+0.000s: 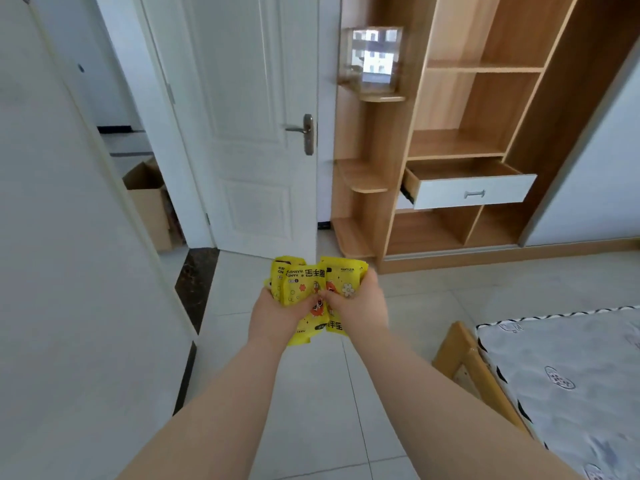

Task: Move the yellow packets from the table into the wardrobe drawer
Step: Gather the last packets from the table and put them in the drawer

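Bright, even daylight, shadows soft and faint. The clear box [372, 58] on the corner shelf [381, 97] reflects a bright window and looks smeared — a little motion blur. Wide-angle distortion bows the white wall [52, 237] and wardrobe [561, 116] lines near the edges; detail is slightly soft throughout

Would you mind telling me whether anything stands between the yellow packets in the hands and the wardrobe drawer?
Nothing visible does. The left hand and right hand grip the yellow packets, the drawer is pulled open, and only bare floor tiles lie between. The bed corner lies right of that path.
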